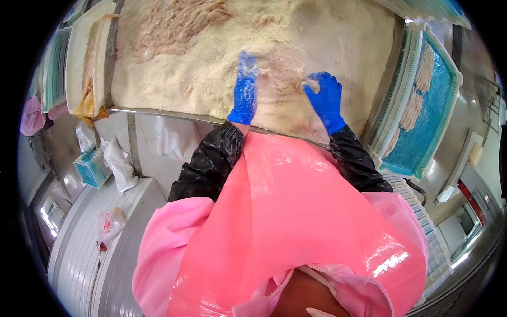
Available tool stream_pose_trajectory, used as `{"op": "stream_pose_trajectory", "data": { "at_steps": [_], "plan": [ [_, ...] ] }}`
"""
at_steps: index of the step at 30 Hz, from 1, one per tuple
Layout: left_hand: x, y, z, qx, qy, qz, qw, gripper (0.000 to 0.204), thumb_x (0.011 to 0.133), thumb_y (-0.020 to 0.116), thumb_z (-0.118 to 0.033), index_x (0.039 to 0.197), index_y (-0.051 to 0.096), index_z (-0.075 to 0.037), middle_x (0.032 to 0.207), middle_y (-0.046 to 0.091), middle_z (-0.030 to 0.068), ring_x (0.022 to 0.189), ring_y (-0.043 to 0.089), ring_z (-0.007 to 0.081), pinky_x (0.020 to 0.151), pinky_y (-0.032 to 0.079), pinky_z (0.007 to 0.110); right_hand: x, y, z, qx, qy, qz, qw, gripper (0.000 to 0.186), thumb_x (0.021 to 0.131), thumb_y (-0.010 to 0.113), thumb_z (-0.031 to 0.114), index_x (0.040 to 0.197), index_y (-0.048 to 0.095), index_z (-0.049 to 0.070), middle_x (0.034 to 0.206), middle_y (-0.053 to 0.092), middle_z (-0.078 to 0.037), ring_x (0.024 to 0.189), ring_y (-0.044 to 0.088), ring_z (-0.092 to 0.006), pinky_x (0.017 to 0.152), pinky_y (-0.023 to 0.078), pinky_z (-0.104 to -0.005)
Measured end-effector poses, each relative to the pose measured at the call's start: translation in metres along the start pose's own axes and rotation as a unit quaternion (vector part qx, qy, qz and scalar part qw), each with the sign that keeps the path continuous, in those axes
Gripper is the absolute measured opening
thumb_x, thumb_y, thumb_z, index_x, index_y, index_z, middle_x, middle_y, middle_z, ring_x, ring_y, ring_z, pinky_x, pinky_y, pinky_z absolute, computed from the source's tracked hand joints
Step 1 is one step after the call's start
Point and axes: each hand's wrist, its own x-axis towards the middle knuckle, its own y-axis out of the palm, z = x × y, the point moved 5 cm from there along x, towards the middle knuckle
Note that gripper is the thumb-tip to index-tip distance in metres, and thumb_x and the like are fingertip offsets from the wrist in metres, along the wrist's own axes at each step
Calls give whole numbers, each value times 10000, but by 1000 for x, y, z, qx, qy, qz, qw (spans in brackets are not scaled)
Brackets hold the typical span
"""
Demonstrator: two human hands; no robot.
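Note:
Pale yellow breading crumbs [179,87] cover a wide metal-edged worktable. My left hand [245,87], in a blue glove dusted with crumbs, lies stretched out on them; its fingertips are slightly blurred. To its right, my right hand [326,98], also blue-gloved, is curved with thumb and fingers apart, and I see nothing held in it. Between and beyond the hands, the breading looks pinkish and clumpy. A heap of raw pale-pink meat strips [179,24] lies on the crumbs at the far left, away from both hands.
At the right stands a teal tray [441,113] on stacked trays, with coated strips [424,68] along its near side. A white tub [79,58] with a yellow-orange plastic bag [90,103] adjoins the table's left end. A metal rim [169,112] borders the table's near side.

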Motion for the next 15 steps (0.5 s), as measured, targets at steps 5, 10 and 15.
{"op": "stream_pose_trajectory", "data": {
  "at_steps": [5,10,15],
  "plan": [
    [-1,-7,-47,553,318,27,769,518,754,442,51,1240,510,-116,1286,452,111,1199,420,279,1030,271,396,-5,25,-1,-84,-13,0,996,302,747,640,354,930,628,114,932,584,-68,892,537,-257,772,383,-380],
    [-7,24,-20,674,334,267,603,420,743,517,-46,1138,580,-172,1083,576,63,1066,506,250,923,377,398,-5,16,-14,-20,40,113,993,235,775,609,264,952,630,111,950,591,-92,894,552,-263,738,421,-361],
    [17,12,-2,695,302,286,587,395,752,525,-56,1129,583,-159,977,596,61,863,569,260,784,457,359,7,17,-13,9,-149,4,989,271,742,610,147,1013,616,136,1055,580,-91,991,531,-268,840,400,-371]
  ]
}}
